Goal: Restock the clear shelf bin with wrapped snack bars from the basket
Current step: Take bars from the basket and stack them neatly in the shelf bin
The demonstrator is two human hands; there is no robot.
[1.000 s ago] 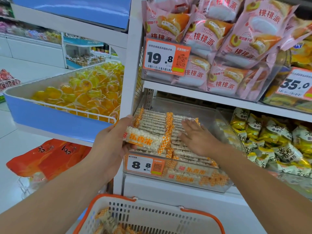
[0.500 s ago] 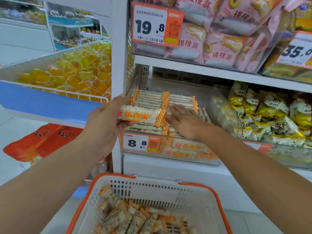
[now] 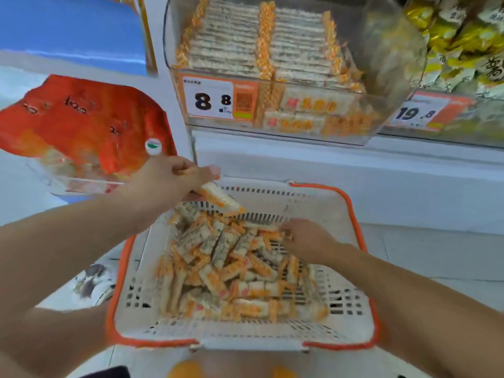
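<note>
A white basket with an orange rim (image 3: 313, 200) sits below me, holding a heap of several wrapped snack bars (image 3: 231, 268). My left hand (image 3: 169, 181) grips one snack bar (image 3: 221, 199) over the basket's far left edge. My right hand (image 3: 308, 237) is down inside the basket, its fingers curled round the end of a bar at the top of the heap. Above, the clear shelf bin (image 3: 395, 50) holds two neat rows of bars (image 3: 231, 42) behind an 8.8 price tag (image 3: 210, 98).
Red snack bags (image 3: 81, 124) fill a low bin to the left, under a blue shelf panel (image 3: 68, 25). A neighbouring bin of yellow packets (image 3: 463, 45) with a 19.8 tag (image 3: 417, 113) stands to the right. The white shelf base (image 3: 327, 170) runs behind the basket.
Both hands have dropped from the shelf bin to the basket. The left hand still holds a bar; the right hand left the bin's rows and now reaches into the heap. The view tilted down.
</note>
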